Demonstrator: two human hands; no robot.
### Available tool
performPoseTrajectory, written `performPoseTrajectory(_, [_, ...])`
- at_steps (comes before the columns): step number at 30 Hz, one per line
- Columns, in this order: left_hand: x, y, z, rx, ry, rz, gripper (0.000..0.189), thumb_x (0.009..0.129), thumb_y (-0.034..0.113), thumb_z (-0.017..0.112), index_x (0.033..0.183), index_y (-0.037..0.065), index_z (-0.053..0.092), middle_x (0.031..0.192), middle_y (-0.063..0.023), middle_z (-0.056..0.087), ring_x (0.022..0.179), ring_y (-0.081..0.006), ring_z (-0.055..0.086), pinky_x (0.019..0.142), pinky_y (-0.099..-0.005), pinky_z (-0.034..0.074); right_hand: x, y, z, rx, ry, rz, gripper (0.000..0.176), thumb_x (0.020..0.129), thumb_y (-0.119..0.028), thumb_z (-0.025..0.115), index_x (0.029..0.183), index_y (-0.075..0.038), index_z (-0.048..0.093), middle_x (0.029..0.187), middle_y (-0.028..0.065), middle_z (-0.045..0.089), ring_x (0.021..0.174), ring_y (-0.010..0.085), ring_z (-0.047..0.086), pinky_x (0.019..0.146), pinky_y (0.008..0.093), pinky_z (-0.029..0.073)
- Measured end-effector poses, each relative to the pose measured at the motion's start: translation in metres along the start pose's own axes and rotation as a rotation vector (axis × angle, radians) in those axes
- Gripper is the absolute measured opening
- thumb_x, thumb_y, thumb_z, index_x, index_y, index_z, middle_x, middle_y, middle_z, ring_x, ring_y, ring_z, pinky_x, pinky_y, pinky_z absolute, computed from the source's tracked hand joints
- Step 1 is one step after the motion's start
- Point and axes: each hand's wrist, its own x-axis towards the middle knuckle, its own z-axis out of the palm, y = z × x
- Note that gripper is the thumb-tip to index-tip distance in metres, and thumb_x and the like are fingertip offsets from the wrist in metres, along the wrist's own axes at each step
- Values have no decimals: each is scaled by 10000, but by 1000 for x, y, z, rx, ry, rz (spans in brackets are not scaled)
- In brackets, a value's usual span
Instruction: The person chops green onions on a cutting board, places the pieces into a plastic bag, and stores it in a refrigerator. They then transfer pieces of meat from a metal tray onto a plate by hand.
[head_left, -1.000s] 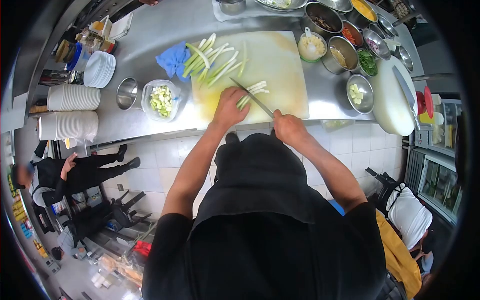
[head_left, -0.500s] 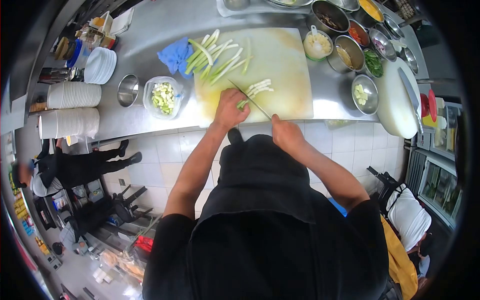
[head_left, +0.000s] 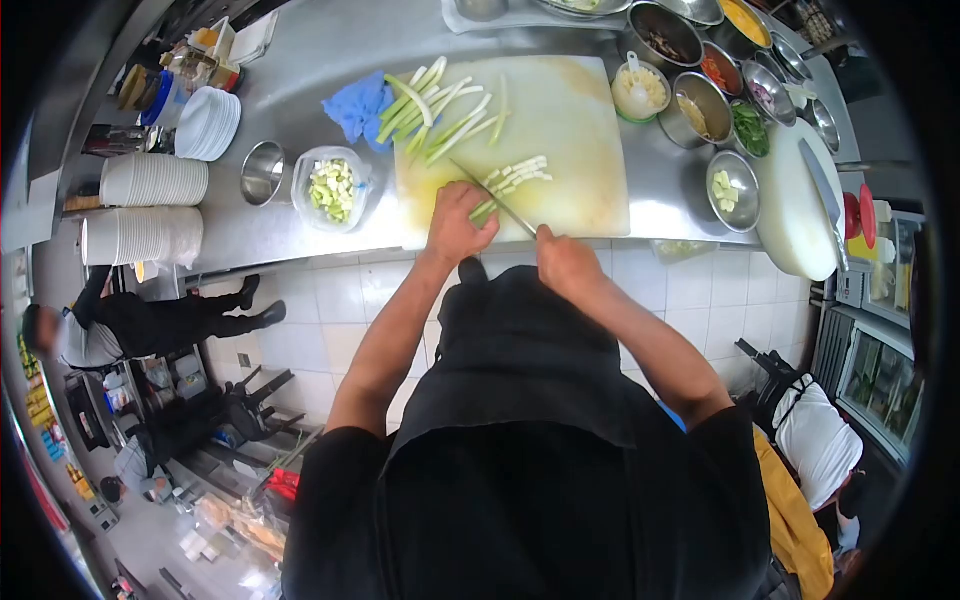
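Note:
On the pale cutting board [head_left: 590, 130], my left hand [head_left: 462, 222] is closed over green onion stalks [head_left: 483, 212] at the lower left, fingers curled beside the blade. My right hand [head_left: 568, 260] grips the handle of a knife [head_left: 508, 208], whose blade lies diagonally across the stalks. Cut white pieces [head_left: 522, 172] lie in short rows just right of the blade. Long whole green onions [head_left: 410, 105] rest at the board's upper left, next to a crumpled blue cloth [head_left: 358, 108].
A plastic-lined container of chopped pieces [head_left: 332, 190] and a metal cup [head_left: 264, 174] stand left of the board. Bowl stacks [head_left: 150, 183] line the far left. Ingredient bowls [head_left: 697, 108] and a round white board [head_left: 795, 210] with a knife are right. Other people are behind.
More cut pieces lie beside the blade. My right hand and the knife have shifted slightly left. The person at the left has moved a little.

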Motion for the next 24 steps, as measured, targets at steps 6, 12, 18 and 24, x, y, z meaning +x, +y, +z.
performPoseTrajectory(6, [-11, -6, -8, 25, 14, -21, 179, 660, 73, 705, 826, 59, 637, 899, -101, 606, 895, -304, 571, 798, -396, 458, -5, -5, -25, 42, -12, -49, 163, 863, -54, 476, 971, 54, 532, 682, 249, 643, 682, 425, 663, 632, 518, 528])
performPoseTrajectory(12, [-17, -8, -11, 20, 54, -18, 177, 654, 49, 696, 821, 54, 637, 868, -94, 614, 868, -299, 583, 782, -386, 462, -28, -22, -33, 24, -66, -67, 186, 868, -57, 465, 989, 59, 543, 687, 250, 646, 676, 426, 661, 623, 510, 529])
performPoseTrajectory(18, [-20, -10, -12, -7, 72, -33, 174, 656, 38, 701, 818, 53, 640, 883, -95, 627, 870, -300, 592, 784, -391, 466, -12, -14, -2, 53, -78, -90, 184, 866, -48, 464, 1000, 51, 541, 696, 253, 646, 688, 425, 661, 632, 522, 518])
performPoseTrajectory(24, [-23, 8, -24, 7, 159, -49, 160, 666, 52, 700, 813, 62, 639, 859, -83, 616, 861, -299, 582, 794, -410, 435, -2, -7, 7, 32, -37, -51, 150, 874, -66, 485, 969, 37, 538, 670, 256, 631, 661, 436, 647, 592, 547, 491])
